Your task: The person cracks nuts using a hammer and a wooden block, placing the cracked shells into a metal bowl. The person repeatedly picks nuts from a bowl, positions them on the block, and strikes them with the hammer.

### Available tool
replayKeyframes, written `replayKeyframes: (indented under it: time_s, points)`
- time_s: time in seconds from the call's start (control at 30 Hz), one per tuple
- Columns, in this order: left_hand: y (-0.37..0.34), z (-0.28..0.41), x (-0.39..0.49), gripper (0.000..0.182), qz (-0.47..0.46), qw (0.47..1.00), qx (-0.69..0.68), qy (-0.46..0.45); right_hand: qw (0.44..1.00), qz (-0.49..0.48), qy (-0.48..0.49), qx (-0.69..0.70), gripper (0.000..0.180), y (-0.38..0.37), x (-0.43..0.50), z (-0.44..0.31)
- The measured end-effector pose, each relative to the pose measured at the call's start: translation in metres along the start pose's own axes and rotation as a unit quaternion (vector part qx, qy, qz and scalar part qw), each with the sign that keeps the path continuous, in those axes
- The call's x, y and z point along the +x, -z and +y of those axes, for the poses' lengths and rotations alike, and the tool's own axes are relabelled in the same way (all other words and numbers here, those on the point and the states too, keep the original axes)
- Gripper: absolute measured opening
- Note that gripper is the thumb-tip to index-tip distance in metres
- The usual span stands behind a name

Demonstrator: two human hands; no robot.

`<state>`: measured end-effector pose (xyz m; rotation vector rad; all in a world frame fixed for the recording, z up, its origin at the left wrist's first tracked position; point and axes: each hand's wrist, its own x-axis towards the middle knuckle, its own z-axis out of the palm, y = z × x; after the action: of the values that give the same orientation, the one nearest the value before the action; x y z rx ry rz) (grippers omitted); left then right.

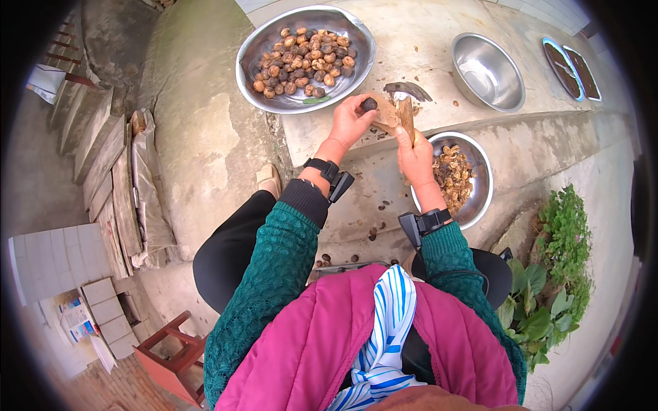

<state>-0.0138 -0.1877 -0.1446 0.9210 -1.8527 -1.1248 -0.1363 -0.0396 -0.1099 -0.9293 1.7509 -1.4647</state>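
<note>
My left hand (352, 120) holds a dark walnut (369, 105) between thumb and fingers, over a reddish-brown brick or block (384, 114). In my right hand (415, 156) is the wooden handle (405, 119) of a hammer-like tool, whose dark curved head (411, 90) lies just beyond the block. Ahead and to the left stands a wide metal basin (245, 85) with many whole walnuts (303, 61). Beside my right wrist, a smaller metal bowl (486, 203) holds cracked walnut pieces (455, 177).
An unfilled steel bowl (488, 72) stands on the concrete ledge at the right, with two dark-filled trays (565, 69) beyond it. Fallen walnuts (373, 232) lie on the ground before me. Green plants (565, 246) grow at the right; a red wooden stool (172, 359) is at the lower left.
</note>
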Motion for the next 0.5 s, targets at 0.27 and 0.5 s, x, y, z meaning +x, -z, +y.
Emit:
replayKeyframes:
  time_s: [0.27, 0.5]
  points:
    - [-0.001, 0.009, 0.000, 0.038, -0.013, 0.990, 0.118, 0.071, 0.999, -0.031, -0.019, -0.034, 0.042, 0.000, -0.002, 0.016]
    - [-0.005, 0.001, 0.000, 0.029, 0.003, 0.989, 0.148, -0.022, 0.993, -0.054, -0.082, -0.061, 0.041, -0.001, 0.000, 0.009]
